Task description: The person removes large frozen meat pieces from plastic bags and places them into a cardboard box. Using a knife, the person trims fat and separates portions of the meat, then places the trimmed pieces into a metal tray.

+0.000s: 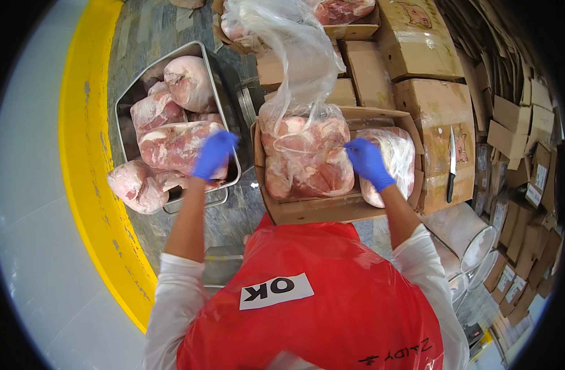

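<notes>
My left hand (215, 154), in a blue glove, is over the right end of a long piece of meat (174, 146) in a metal tub (234, 161). Its fingers are curled in, and what they hold, if anything, is hidden. My right hand (368, 161), also gloved in blue, is above an open cardboard box (319, 213). Its fingertips pinch at the right edge of a clear plastic bag (310, 68) that lies over large pieces of meat (316, 163). Beneath that hand, a second wrapped piece of meat (396, 161) fills the box's right side.
Several more meat pieces (190, 83) pile in the tub, one overhanging its near left rim. A knife (452, 163) with a dark handle lies on a closed carton (436, 135) at right. Flattened cardboard (510, 132) is stacked beyond. A yellow curb (85, 123) runs along the left.
</notes>
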A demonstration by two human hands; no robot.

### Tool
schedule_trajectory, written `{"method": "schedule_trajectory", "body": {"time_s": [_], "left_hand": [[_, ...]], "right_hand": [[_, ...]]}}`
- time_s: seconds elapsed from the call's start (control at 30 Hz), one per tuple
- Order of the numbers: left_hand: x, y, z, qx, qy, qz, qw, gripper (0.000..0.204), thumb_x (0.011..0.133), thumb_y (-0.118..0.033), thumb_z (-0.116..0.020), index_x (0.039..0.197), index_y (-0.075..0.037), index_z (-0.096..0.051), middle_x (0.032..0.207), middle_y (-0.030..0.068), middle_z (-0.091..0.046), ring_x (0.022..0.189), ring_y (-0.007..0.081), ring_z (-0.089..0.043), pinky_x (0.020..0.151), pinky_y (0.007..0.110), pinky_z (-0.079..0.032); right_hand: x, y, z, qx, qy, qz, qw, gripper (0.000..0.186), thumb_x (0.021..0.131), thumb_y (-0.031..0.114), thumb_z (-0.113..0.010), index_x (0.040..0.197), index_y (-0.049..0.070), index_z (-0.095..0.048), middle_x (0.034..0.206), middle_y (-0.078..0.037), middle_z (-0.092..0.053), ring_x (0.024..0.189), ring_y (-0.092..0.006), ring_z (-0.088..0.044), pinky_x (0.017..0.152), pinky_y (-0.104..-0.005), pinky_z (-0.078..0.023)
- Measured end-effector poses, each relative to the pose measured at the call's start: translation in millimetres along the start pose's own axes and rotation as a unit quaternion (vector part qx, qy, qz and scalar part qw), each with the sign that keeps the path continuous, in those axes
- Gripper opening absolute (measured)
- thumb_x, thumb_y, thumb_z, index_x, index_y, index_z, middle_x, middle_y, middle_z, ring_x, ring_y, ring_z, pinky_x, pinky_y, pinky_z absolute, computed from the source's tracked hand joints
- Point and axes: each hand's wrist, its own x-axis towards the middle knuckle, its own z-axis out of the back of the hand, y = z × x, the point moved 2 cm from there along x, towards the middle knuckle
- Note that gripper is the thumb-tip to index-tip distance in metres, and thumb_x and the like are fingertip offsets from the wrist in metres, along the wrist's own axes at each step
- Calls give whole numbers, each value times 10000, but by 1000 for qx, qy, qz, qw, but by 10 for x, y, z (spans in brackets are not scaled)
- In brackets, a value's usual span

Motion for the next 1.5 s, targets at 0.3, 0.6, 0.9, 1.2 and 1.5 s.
{"method": "schedule_trajectory", "body": {"time_s": [0.3, 0.6, 0.9, 1.2, 1.5], "left_hand": [[788, 17, -1725, 120, -99, 171, 973, 639, 913, -633, -611, 1064, -25, -732, 1093, 250, -732, 1036, 433, -700, 919, 500, -543], [812, 250, -1127, 162, -80, 75, 981, 343, 923, -364, -592, 988, -69, -755, 1021, 244, -727, 964, 461, -695, 866, 531, -560], [663, 933, -818, 130, -107, 73, 983, 427, 929, -452, -665, 945, -31, -733, 900, 226, -737, 815, 406, -726, 753, 495, -590], [381, -131, -2052, -177, 123, 290, 932, 771, 845, -742, -693, 971, 16, -747, 825, 144, -722, 708, 232, -715, 651, 354, -587], [-286, 515, -1077, -39, -30, 92, 995, 358, 982, -317, -601, 913, -9, -769, 728, 159, -701, 690, 254, -692, 671, 436, -521]], "right_hand": [[1074, 523, -1128, -271, 61, 125, 952, 345, 892, 94, -598, 1236, 79, -627, 1192, -150, -674, 944, -349, -686, 805, -476, -556], [714, 347, -751, -214, 93, 160, 959, 122, 833, 120, -638, 941, 93, -687, 897, -158, -671, 847, -398, -679, 784, -510, -545], [-462, -442, 703, -149, -89, 41, 984, 257, 798, 52, -688, 1052, 85, -711, 1021, -182, -652, 956, -372, -643, 907, -501, -488], [-274, 827, -574, -244, -25, 184, 952, 513, 874, 256, -718, 1335, 60, -608, 1311, -195, -610, 1258, -397, -552, 1108, -550, -398], [-540, 267, -313, -213, 115, 117, 963, 123, 824, 208, -679, 932, 149, -686, 856, -112, -652, 803, -345, -657, 739, -464, -501]]}}
